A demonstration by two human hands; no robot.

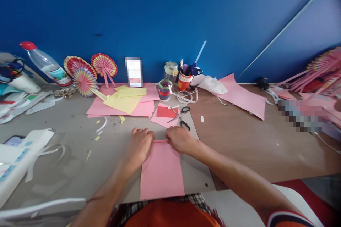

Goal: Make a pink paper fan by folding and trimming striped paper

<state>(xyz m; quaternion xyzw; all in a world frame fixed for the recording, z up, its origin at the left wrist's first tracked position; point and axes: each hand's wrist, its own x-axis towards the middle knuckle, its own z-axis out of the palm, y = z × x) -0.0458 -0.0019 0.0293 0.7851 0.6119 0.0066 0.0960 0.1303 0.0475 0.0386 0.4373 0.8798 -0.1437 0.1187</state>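
A sheet of pink paper [162,173] lies in front of me, reaching down to the table's front edge. Its far edge is folded over in a narrow strip. My left hand [142,142] is closed on the left end of that strip, and my right hand [181,139] is closed on the right end. Most of the fingertips are hidden under or behind the hands. Just beyond my right hand lie scissors [183,117] with black handles, beside a small red piece of paper [167,112] on pink paper.
Pink and yellow sheets [125,101] are stacked behind, below a phone [134,72]. Folded paper fans [103,65] and a bottle [50,67] lean at the left. A jar [165,89], a red cup [184,81] and a tape roll [184,97] stand mid-back. Paper scraps lie about.
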